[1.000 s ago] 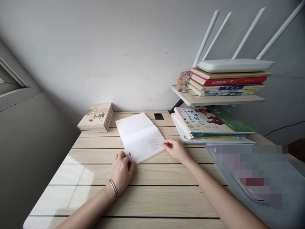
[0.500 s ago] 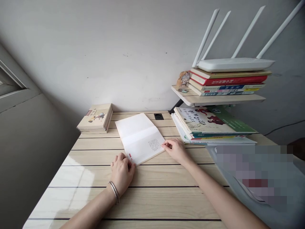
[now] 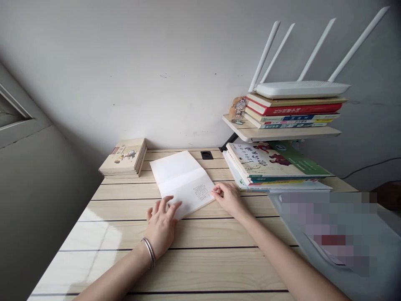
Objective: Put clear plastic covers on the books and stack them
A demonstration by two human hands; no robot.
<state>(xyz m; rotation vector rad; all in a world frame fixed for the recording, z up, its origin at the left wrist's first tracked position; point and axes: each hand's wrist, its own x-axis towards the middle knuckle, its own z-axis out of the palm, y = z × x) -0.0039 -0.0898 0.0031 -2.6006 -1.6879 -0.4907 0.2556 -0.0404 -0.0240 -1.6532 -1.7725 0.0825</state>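
Observation:
A thin book [image 3: 178, 173] lies open and tilted on the wooden desk [image 3: 200, 267], its pages mostly white with a small block of print on the nearer one. My left hand [image 3: 161, 225], with silvery bangles [image 3: 148, 251] at the wrist, reaches over the book's near left corner. Its fingers are spread and hold nothing; whether the tips touch the page I cannot tell. At the right corner, my right hand [image 3: 228, 198] pinches the edge of the book between thumb and fingertips.
Back left is a stack of small books [image 3: 123, 161]. On the right, larger books [image 3: 275, 161] lie beneath a shelf [image 3: 282, 134] carrying more books [image 3: 300, 109] and a white router [image 3: 302, 89]. A black socket [image 3: 206, 155] sits near the wall; a blurred-out item [image 3: 332, 238] is at right.
My left hand has opened its curled fingers and moved them over the page corner. My right hand keeps its pinch on the edge. The whole view has shifted slightly.

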